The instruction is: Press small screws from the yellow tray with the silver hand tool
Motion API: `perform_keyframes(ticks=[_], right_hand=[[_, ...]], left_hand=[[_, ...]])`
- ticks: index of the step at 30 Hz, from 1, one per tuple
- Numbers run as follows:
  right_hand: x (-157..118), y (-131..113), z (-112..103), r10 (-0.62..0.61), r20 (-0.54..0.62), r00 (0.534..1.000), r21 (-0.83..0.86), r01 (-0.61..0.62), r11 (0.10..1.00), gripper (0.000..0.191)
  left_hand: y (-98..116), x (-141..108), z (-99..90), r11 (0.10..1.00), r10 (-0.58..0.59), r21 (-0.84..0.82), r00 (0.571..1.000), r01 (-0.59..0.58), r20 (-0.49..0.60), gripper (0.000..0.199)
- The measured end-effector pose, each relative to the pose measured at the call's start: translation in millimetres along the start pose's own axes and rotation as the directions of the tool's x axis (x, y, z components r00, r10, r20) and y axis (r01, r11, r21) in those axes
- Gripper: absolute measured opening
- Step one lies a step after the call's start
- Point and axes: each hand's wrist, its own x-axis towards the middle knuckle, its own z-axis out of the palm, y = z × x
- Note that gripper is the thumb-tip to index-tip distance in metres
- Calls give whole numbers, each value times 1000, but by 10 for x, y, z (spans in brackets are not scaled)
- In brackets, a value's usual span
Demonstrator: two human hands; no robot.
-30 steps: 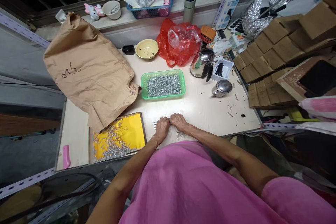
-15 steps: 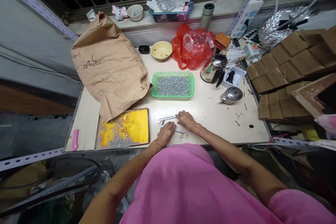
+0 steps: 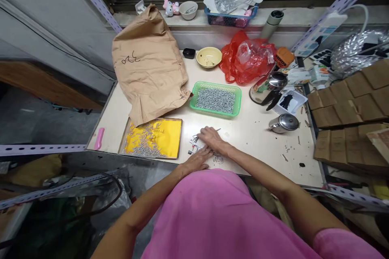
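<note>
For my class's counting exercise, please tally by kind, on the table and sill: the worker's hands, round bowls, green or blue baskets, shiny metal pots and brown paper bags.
Hands: 2 (left hand, right hand)
Bowls: 2 (cream bowl, white bowl)
Baskets: 2 (green basket, blue basket)
Pots: 2 (larger pot, smaller pot)
Paper bags: 1 (brown paper bag)
Total: 9

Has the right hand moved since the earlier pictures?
Yes, leftward, judged against the green basket: the right hand was in front of the basket's right part in both earlier pictures; now it sits slightly left of its middle.
</note>
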Motion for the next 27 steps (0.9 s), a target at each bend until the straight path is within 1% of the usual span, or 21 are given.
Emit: perform_keyframes(ticks=[2, 4, 6, 7, 8, 9, 10, 11, 12, 13, 14, 15, 16, 17, 18, 19, 21, 22, 24, 26, 27], right_hand=[[77, -218, 18, -195, 16, 981, 8, 195, 981, 17], [146, -376, 79, -311, 47, 949, -10, 312, 950, 12], [197, -457, 175, -357, 50, 933, -35, 359, 933, 11], [216, -474, 228, -363, 36, 931, -43, 364, 930, 13], [229, -480, 277, -372, 18, 928, -44, 373, 927, 15], [236, -480, 317, -379, -6, 925, -40, 379, 925, 16], [234, -481, 341, -385, -37, 922, -27, 384, 923, 17], [222, -484, 345, -386, -82, 919, -4, 387, 922, 18], [201, -490, 326, -373, -143, 917, 28, 380, 925, 19], [171, -498, 281, -343, -219, 914, 70, 365, 928, 19], [137, -503, 212, -298, -303, 905, 118, 346, 931, 18], [100, -500, 120, -240, -387, 890, 167, 323, 931, 17], [67, -482, 8, -175, -464, 868, 209, 300, 931, 15], [39, -444, -119, -118, -532, 838, 238, 282, 929, 13], [19, -383, -255, -67, -585, 808, 254, 262, 931, 11], [8, -300, -394, -20, -631, 775, 256, 232, 938, 10], [5, -87, -657, 69, -683, 727, 235, 130, 963, 9], [6, 26, -770, 110, -694, 711, 214, 58, 975, 10], [-4, 213, -929, 186, -692, 697, 169, -93, 981, 15], [-46, 296, -970, 239, -679, 694, 153, -184, 971, 21], [-81, 290, -939, 252, -667, 701, 158, -197, 968, 23]], left_hand=[[49, -97, -42, 992, -22, -128, 1000, 22, 1, 61], [74, -261, -96, 952, -94, -292, 996, 93, 13, 51], [37, -472, -150, 869, -214, -452, 976, 201, 22, 43], [-11, -586, -180, 817, -292, -518, 956, 256, 12, 40], [-78, -699, -216, 763, -389, -567, 921, 311, -18, 38], [-162, -809, -260, 716, -498, -595, 864, 365, -69, 36], [-259, -914, -314, 681, -606, -601, 782, 419, -142, 35], [-363, -1012, -380, 655, -700, -589, 674, 473, -237, 34], [-470, -1103, -455, 636, -761, -563, 552, 528, -341, 33], [-575, -1184, -536, 621, -784, -527, 435, 581, -443, 32], [-674, -1255, -619, 609, -775, -486, 341, 627, -532, 30], [-766, -1316, -701, 602, -748, -441, 278, 666, -602, 28], [-849, -1365, -777, 592, -718, -397, 236, 701, -655, 26], [-924, -1403, -846, 581, -691, -356, 212, 732, -691, 25], [-990, -1431, -905, 567, -672, -317, 205, 760, -711, 25], [-1049, -1450, -954, 551, -665, -284, 207, 785, -717, 25], [-1150, -1469, -1029, 533, -669, -223, 246, 816, -701, 26], [-1194, -1473, -1057, 535, -672, -189, 279, 823, -686, 27], [-1269, -1481, -1104, 550, -667, -102, 362, 829, -651, 28], [-1326, -1493, -1145, 567, -643, 16, 454, 824, -616, 27], [-1345, -1501, -1163, 575, -628, 81, 503, 814, -595, 26]])
